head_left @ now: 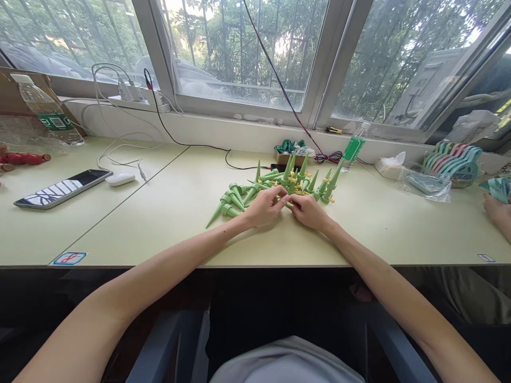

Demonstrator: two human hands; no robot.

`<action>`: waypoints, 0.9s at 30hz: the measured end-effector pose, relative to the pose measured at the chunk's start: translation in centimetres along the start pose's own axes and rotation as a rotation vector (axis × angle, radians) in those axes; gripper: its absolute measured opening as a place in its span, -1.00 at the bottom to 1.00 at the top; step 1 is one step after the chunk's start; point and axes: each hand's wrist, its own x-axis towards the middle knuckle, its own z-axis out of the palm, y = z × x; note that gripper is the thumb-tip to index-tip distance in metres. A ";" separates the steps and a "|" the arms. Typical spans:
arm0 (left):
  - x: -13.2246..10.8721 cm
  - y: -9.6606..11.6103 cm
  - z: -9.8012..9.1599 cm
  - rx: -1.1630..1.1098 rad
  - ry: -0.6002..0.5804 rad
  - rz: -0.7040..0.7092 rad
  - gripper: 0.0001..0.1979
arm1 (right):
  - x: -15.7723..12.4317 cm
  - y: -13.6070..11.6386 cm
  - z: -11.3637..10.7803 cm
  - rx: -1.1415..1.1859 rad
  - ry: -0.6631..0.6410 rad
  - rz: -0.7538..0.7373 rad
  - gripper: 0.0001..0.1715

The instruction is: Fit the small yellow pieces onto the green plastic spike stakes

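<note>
Both hands meet at the front of a pile of green plastic spikes (pixel 235 198), which look like plant watering spikes with small yellow parts. My left hand (pixel 266 206) is closed, thumb and fingertips pinched together. My right hand (pixel 308 210) is closed too, its fingertips touching those of the left. A bit of a green spike (pixel 289 205) shows between them, mostly covered by the fingers. Behind the hands several spikes stand upright, points up, among them a tall one (pixel 332 181) at the right. Others lie on their sides to the left.
Left on the pale table (pixel 159 234) are a phone (pixel 64 189), a white mouse-shaped object (pixel 120 179) and cables. A water bottle (pixel 354 146), a tissue pack (pixel 391 165) and pastel-coloured items (pixel 453 162) stand at the back right. Another person's hand (pixel 498 210) shows at the right edge.
</note>
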 end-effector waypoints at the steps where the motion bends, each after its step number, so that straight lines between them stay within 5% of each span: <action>1: 0.0 0.0 0.0 0.000 -0.001 -0.003 -0.72 | 0.0 0.0 0.0 0.001 -0.002 0.002 -0.77; 27: 0.0 0.4 -0.1 0.033 -0.027 0.002 -0.72 | 0.0 0.3 0.0 -0.022 0.001 -0.011 -0.76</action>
